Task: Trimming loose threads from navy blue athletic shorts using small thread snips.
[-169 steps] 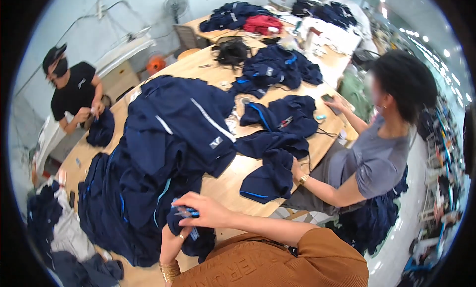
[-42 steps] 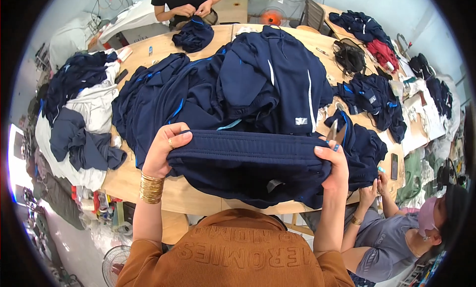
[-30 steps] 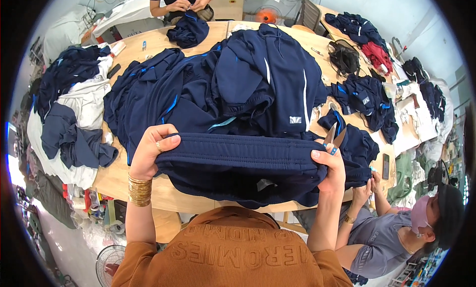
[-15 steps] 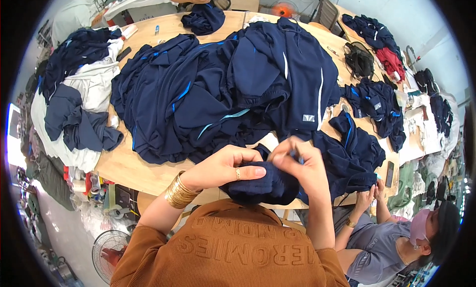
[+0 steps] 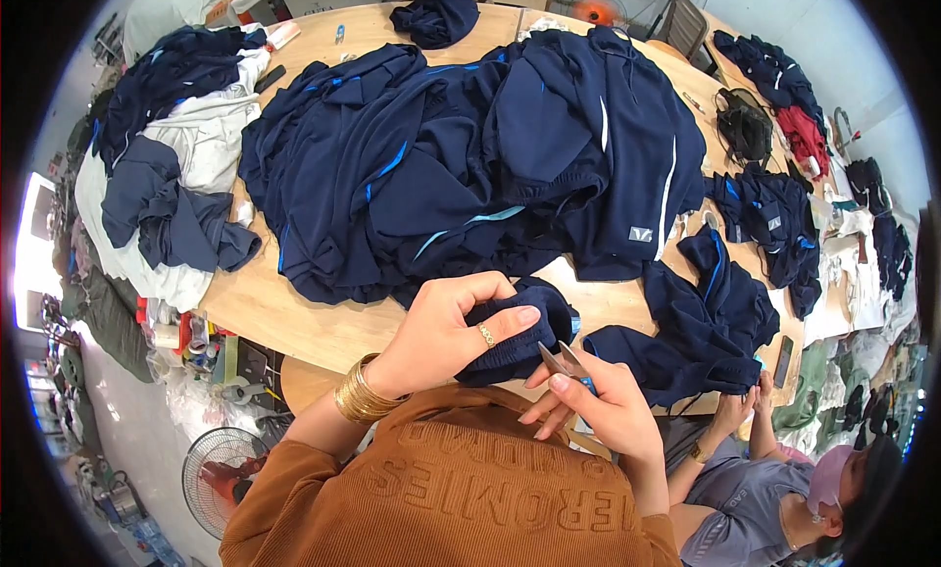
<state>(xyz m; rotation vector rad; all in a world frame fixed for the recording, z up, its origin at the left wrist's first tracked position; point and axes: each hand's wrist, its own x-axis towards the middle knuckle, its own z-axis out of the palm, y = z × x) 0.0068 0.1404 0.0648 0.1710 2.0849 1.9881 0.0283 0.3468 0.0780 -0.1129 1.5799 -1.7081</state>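
My left hand (image 5: 454, 324) pinches a bunched navy garment (image 5: 505, 334) along its gathered elastic band, thumb on top. In my right hand (image 5: 606, 398) is a pair of small thread snips (image 5: 561, 359), with the two pointed blades spread apart and aimed at the garment's edge. Their tips are close to the band; whether they touch it I cannot tell. My right fingers curl loosely around the snips' handle. Just beyond my hands lies a large heap of navy clothes (image 5: 431, 175), with a pair of navy shorts (image 5: 627, 155) with white piping on top.
More navy clothes (image 5: 706, 312) lie at right, beside a co-worker's hands (image 5: 737, 410) and a phone (image 5: 784, 361). At left are white and grey garments (image 5: 186, 214). Another person's hand shows at the far edge by a navy bundle (image 5: 434, 18). A fan (image 5: 223, 479) stands lower left.
My right hand has moved down and toward me from above the band, and the snips now show with blades apart. The left hand still holds the garment. The whole view has shifted slightly.
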